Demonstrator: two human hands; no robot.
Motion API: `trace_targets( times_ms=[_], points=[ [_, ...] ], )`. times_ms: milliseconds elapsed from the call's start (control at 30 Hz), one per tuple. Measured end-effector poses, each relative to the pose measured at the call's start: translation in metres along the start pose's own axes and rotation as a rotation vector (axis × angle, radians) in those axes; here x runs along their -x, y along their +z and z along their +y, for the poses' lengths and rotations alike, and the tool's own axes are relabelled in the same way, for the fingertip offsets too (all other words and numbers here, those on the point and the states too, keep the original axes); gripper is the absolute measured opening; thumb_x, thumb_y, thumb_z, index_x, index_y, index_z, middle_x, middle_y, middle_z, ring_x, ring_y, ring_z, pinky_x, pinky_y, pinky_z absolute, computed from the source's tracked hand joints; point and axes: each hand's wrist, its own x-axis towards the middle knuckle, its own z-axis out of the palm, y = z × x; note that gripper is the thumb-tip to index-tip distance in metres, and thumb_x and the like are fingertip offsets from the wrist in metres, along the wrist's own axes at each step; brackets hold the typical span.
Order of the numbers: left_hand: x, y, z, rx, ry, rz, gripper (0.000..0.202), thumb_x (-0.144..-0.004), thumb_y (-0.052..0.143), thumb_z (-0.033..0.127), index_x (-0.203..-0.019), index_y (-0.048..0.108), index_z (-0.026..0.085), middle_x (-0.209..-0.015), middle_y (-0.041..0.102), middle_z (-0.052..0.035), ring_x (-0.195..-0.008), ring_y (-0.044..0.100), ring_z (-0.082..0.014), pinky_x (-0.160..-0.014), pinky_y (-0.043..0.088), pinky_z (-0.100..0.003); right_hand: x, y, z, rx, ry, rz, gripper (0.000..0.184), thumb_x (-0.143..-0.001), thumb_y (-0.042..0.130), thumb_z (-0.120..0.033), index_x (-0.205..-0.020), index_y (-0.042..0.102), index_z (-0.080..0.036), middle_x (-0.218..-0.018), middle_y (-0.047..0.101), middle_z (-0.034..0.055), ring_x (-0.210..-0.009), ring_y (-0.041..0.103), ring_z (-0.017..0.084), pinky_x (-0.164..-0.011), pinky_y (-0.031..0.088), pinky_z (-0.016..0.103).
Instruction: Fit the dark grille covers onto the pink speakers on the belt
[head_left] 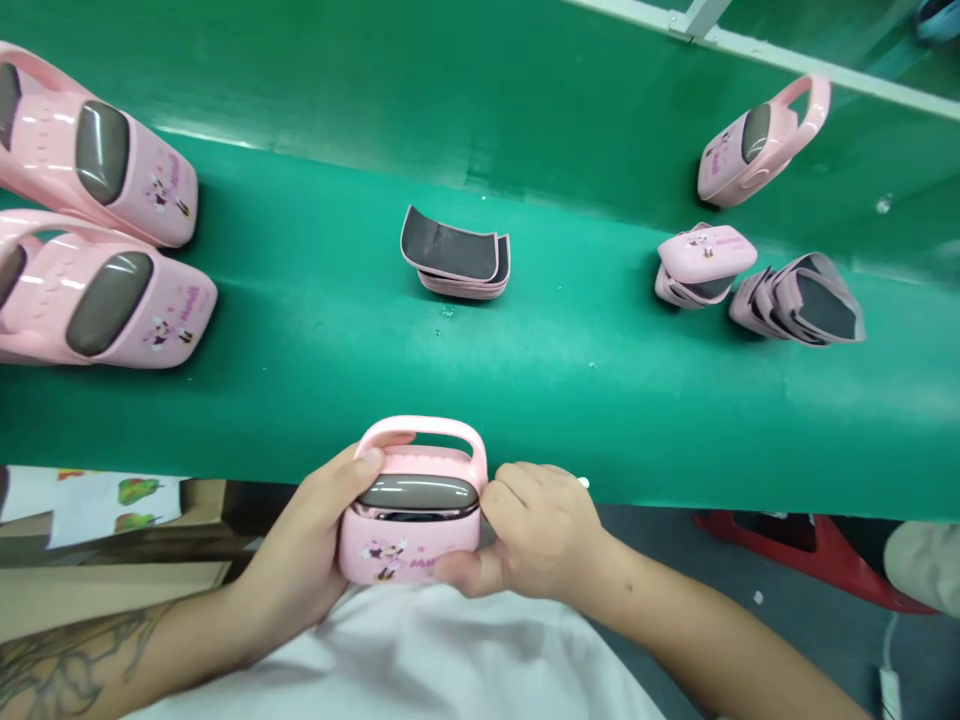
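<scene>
A pink plastic case with a carrying handle (411, 545), a smoky grey window and a cartoon print on its front is held against my body at the table's near edge. My left hand (319, 525) wraps its left side, thumb on top by the handle's foot. On the other side my right hand (536, 530) grips the right end, fingers curled at the corner and thumb pressed along the printed front. A narrow dark gap shows under the window. Straight ahead on the table lies a small stack of curved pink-edged panels with dark insides (457, 255).
Several similar pink cases (142, 310) stand at the left of the green table (322, 400). At the right are a printed pink panel on a stack (709, 255), more nested panels (799, 305) and another handled case (757, 145). Below right is a red stool-like object (832, 570).
</scene>
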Motion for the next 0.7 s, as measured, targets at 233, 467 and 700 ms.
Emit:
trace_targets(
  times_ms=[233,467,700],
  points=[
    [-0.025,0.009,0.039,-0.321,0.274,-0.049,0.057,-0.085,0.081,0.067,-0.117,0.084,0.02,-0.112,0.083,-0.0133,-0.104,0.075,-0.0333,-0.085,0.058,-0.039,-0.027,-0.048,0.048,-0.265,0.494,-0.081,0.04,-0.106,0.055,-0.056,-0.089,0.07,-0.023,-0.065,0.062,-0.0044,-0.05,0.057,0.012,-0.048,0.044,0.025],
    [-0.046,0.011,0.079,-0.78,0.632,0.029,0.049,-0.09,0.073,0.069,-0.086,0.088,0.022,-0.093,0.08,-0.0071,-0.085,0.07,-0.0259,-0.073,0.052,-0.031,-0.029,-0.008,0.097,-0.139,0.516,-0.005,0.027,-0.106,0.051,-0.033,-0.106,0.075,-0.021,-0.092,0.074,0.0097,-0.082,0.072,0.028,-0.073,0.057,0.042],
    [-0.063,0.015,0.099,-0.717,0.504,-0.202,0.053,-0.098,0.062,0.066,-0.09,0.088,0.02,-0.078,0.079,-0.0051,-0.063,0.065,-0.0204,-0.056,0.046,-0.027,-0.048,0.031,0.129,-0.245,0.416,-0.005,0.039,-0.103,0.05,-0.029,-0.134,0.071,-0.018,-0.119,0.072,0.0177,-0.111,0.071,0.031,-0.103,0.06,0.053]
  ],
)
